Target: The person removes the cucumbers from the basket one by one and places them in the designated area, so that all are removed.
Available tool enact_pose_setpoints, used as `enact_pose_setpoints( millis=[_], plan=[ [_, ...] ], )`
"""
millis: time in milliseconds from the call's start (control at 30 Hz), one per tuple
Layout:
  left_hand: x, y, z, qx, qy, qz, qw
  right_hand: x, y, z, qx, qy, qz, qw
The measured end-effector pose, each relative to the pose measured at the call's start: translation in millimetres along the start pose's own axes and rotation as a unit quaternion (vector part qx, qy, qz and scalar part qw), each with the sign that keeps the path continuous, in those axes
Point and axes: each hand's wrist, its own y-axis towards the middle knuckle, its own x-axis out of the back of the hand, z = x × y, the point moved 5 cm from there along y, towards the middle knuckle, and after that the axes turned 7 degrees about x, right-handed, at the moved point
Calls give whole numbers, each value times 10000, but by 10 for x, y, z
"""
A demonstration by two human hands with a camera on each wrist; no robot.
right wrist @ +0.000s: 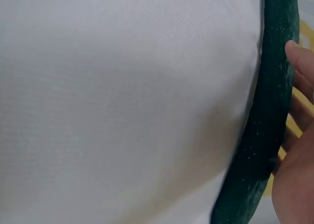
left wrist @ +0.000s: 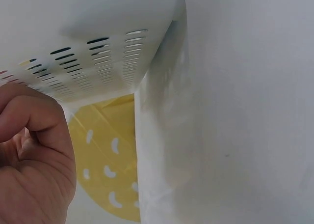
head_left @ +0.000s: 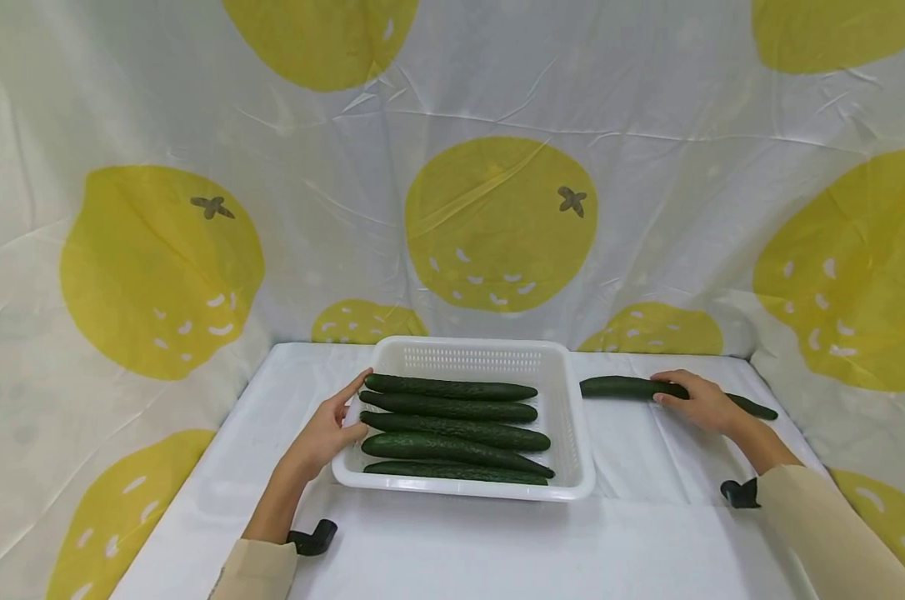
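A white plastic basket (head_left: 583,450) stands on the cloth-covered table, with several dark green cucumbers (head_left: 452,407) lying side by side in it, roughly crosswise. At the basket's left rim, my left hand (head_left: 323,435) grips the edge; its curled fingers (left wrist: 37,111) show beside the slotted wall in the left wrist view. To the right of the basket, another cucumber (head_left: 623,387) lies on the table. My right hand (head_left: 700,403) holds it around the middle from above, the thumb on the near side. In the right wrist view, this cucumber (right wrist: 265,101) runs along the right edge, against the fingers.
White cloth covers the table (head_left: 452,550). Behind and at both sides hangs a pale curtain (head_left: 332,225) printed with yellow lemons. A black strap piece (head_left: 313,538) is at the left wrist and a similar black piece (head_left: 741,493) at the right.
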Motion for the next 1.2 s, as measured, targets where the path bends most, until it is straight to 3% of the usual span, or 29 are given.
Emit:
enact_pose_setpoints(
  millis=[233,367,833,1200],
  plan=[
    [-3,-16,-15,0,-15,43,10000,31,2,24,16,228,-66,9997],
    [2,-17,-15,23,-3,30,10000,105,19,150,90,324,-210,9992],
    [14,-18,1,9,-75,86,9999,386,350,1092,844,606,-595,9928],
    [12,0,28,-17,-249,118,9996,313,739,1812,1483,1031,-590,9818]
  ],
)
